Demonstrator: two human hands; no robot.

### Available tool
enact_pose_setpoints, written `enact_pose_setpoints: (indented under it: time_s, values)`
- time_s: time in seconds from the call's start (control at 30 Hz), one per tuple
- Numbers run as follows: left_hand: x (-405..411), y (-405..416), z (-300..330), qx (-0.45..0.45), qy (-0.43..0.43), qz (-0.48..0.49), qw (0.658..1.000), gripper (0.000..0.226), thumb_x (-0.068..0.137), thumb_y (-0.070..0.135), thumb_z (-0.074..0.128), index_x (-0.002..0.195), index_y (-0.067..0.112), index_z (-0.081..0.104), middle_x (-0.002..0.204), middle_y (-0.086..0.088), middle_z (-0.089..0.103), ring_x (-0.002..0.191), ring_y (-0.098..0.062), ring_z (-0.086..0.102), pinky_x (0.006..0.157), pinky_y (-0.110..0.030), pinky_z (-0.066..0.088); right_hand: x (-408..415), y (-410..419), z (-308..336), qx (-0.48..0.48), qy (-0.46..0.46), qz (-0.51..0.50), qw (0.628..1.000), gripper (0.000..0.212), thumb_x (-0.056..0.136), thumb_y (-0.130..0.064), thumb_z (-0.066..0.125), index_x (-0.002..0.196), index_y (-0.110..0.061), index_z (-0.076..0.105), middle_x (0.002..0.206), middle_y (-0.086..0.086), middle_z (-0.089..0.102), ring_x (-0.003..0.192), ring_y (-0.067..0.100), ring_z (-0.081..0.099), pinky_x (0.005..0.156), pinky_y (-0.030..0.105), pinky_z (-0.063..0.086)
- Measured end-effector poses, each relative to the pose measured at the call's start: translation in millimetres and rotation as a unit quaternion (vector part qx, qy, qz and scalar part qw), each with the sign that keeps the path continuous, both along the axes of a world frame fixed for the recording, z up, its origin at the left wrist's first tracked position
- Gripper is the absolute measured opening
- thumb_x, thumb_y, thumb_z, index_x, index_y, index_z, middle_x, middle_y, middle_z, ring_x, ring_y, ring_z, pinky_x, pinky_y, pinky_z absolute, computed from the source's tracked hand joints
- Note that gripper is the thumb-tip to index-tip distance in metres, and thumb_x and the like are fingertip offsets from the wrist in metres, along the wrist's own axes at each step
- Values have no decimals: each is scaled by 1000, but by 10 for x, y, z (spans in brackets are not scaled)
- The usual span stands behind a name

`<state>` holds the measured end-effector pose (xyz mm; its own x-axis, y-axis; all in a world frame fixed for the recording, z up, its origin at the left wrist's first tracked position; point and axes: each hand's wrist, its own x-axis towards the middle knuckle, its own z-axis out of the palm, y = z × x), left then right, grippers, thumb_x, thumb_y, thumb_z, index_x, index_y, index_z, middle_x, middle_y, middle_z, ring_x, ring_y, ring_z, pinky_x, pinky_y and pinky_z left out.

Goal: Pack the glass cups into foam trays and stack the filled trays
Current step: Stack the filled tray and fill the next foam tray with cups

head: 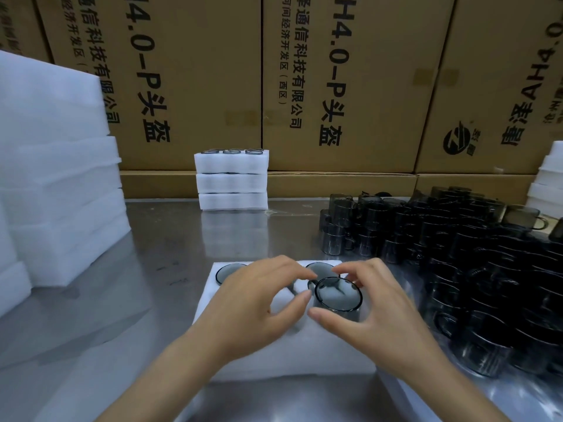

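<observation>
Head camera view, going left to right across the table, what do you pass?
Foam stack → left hand → held cup → right hand → loose cups

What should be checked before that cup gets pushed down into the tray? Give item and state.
1. Hold on the cup: right hand has thumb and fingers around it, left hand touches its near-left side. Ok.
2. Cup upright, mouth up: ok.
3. Cup centred over its pocket in the foam tray: pocket hidden under cup and hands. Cannot tell.
4. Back-row cups seated: the two visible sit low in the foam. Ok.
5. Free pockets left in the tray: hands cover it. Cannot tell.
6. Stack of filled trays straight enough for another: ok.
</observation>
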<state>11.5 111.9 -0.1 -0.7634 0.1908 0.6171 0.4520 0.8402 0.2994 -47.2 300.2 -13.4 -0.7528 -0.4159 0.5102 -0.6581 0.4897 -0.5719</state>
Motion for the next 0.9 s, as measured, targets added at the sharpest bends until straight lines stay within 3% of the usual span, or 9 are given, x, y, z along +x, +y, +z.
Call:
enact_pose_setpoints:
  time_s: [0.1, 0.23, 0.3, 0.4, 0.57, 0.67, 0.73, 0.83, 0.9]
  values:
    - [64, 6, -2, -32, 25, 5, 999, 33, 89, 38, 49, 114, 24, 66, 111, 17, 65, 104, -2, 58, 89, -25, 46, 22, 78, 23, 15, 15, 45, 999, 56, 71, -69, 50, 122, -45, 48, 125, -33, 43, 123, -8, 39, 99, 14, 33]
    - [140, 27, -71, -92, 37, 3, 995, 41, 87, 41, 50, 120, 22, 65, 126, 14, 61, 118, -6, 56, 103, -32, 43, 60, 177, -16, 120, 23, 87, 989, 61, 80, -69, 29, 138, -51, 23, 143, -41, 20, 137, -14, 11, 115, 16, 8]
    - [160, 45, -96, -122, 26, 2, 992, 43, 86, 42, 49, 121, 23, 65, 127, 15, 60, 120, -6, 54, 105, -37, 40, 70, 191, -48, 186, 24, 84, 979, 61, 78, -73, 17, 136, -56, 9, 142, -47, 5, 135, -19, -3, 115, 15, -3]
    - [160, 64, -94, -162, 15, 9, 987, 41, 83, 43, 48, 113, 26, 69, 119, 19, 64, 115, -4, 58, 104, -34, 38, 64, 183, -72, 273, 36, 58, 960, 63, 71, -77, -1, 131, -61, -7, 136, -51, -12, 129, -23, -20, 111, 13, -13]
    - [146, 103, -94, -166, 4, 5, 986, 38, 80, 47, 50, 103, 29, 73, 107, 22, 68, 104, -2, 62, 98, -25, 42, 62, 189, -72, 322, 45, 62, 944, 72, 65, -84, -9, 130, -55, -22, 137, -46, -22, 127, -21, -27, 107, 14, -19]
    - [152, 105, -118, -163, 3, 4, 987, 39, 81, 47, 51, 106, 27, 72, 110, 21, 68, 101, -2, 62, 95, -27, 46, 63, 188, -67, 315, 53, 65, 946, 71, 67, -82, -9, 132, -55, -16, 137, -47, -17, 128, -21, -24, 109, 14, -18]
    - [162, 99, -153, -171, 7, 9, 985, 41, 82, 47, 52, 112, 24, 70, 113, 18, 67, 100, -3, 63, 94, -29, 48, 79, 179, -62, 263, 34, 73, 961, 62, 73, -76, -1, 133, -59, 0, 138, -49, -1, 131, -22, -12, 111, 12, -12]
    - [165, 88, -195, -189, 25, 26, 981, 43, 84, 48, 52, 115, 24, 68, 115, 16, 66, 99, -5, 62, 95, -31, 47, 54, 241, -81, 118, 90, -13, 989, 53, 87, -59, 27, 130, -39, 50, 128, -30, 50, 123, -5, 41, 108, 21, 24]
    - [162, 85, -210, -187, 41, 32, 981, 41, 83, 48, 53, 113, 24, 68, 111, 15, 66, 94, -7, 62, 91, -28, 48, -36, 343, -77, 91, 192, -129, 968, 37, 88, -40, 46, 112, -20, 66, 107, -7, 65, 103, 18, 58, 92, 35, 39]
